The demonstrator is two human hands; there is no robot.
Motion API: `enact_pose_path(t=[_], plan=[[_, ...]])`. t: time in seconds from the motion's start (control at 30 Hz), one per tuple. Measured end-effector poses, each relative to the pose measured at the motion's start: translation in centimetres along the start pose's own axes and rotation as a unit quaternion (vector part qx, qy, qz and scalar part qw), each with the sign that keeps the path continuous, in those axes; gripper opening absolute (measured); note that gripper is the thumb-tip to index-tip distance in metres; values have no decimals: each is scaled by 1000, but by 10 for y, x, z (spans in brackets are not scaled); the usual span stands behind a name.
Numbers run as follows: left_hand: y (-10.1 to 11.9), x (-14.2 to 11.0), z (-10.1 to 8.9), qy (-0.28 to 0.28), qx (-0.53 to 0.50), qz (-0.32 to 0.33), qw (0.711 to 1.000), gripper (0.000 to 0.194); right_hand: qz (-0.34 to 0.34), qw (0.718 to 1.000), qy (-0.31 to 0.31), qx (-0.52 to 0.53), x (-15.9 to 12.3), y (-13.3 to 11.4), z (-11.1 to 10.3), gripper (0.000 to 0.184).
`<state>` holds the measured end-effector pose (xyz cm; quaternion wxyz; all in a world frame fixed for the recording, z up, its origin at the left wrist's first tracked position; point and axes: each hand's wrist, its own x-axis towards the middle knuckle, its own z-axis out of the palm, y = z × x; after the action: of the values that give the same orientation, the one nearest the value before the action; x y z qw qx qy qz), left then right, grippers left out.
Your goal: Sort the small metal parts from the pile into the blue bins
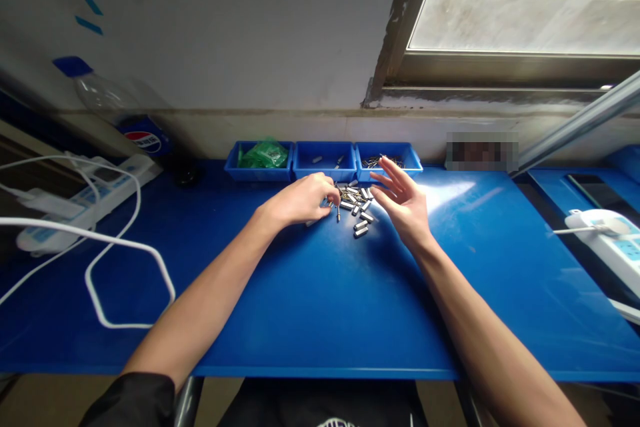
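Observation:
Over the left edge of a pile of small metal cylinders (361, 227) is my left hand (313, 199), its fingers curled together at the tips. Just below those fingertips a thin metal pin (339, 213) shows; whether it is held or lying on the table I cannot tell. My right hand (403, 207) is raised at the pile's right side, fingers stretched and apart, with nothing seen in them. Behind it, the right blue bin (416, 163) contains several thin brass-coloured pieces. The middle blue bin (325, 175) has a few small pieces in it.
In the left blue bin (240, 175) lies a green plastic bag (265, 155). A Pepsi bottle (143, 133) leans at the back left. White cables (160, 260) and a power strip (50, 220) lie left; another power strip (613, 240) is right. The blue table (320, 320) ends near my body.

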<state>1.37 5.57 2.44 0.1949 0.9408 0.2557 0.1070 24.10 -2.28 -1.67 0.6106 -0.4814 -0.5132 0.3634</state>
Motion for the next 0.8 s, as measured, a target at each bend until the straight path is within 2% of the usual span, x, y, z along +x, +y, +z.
enact_pose_path(t=[0.2,0.47,0.57,0.67,0.8], plan=[[6,0,12,-35,46,15,998,14,20,1000,-14,-13,-2,2,1,57],[2,2,18,-5,16,32,999,7,24,999,-21,-19,-2,4,0,53],[2,6,14,40,-38,35,998,8,26,999,-17,-22,-2,3,0,46],[7,7,8,116,-96,20,988,1,35,999,-29,-24,-2,2,1,38],[16,7,5,200,-180,-9,963,19,58,996,-65,-30,-4,-2,2,30]])
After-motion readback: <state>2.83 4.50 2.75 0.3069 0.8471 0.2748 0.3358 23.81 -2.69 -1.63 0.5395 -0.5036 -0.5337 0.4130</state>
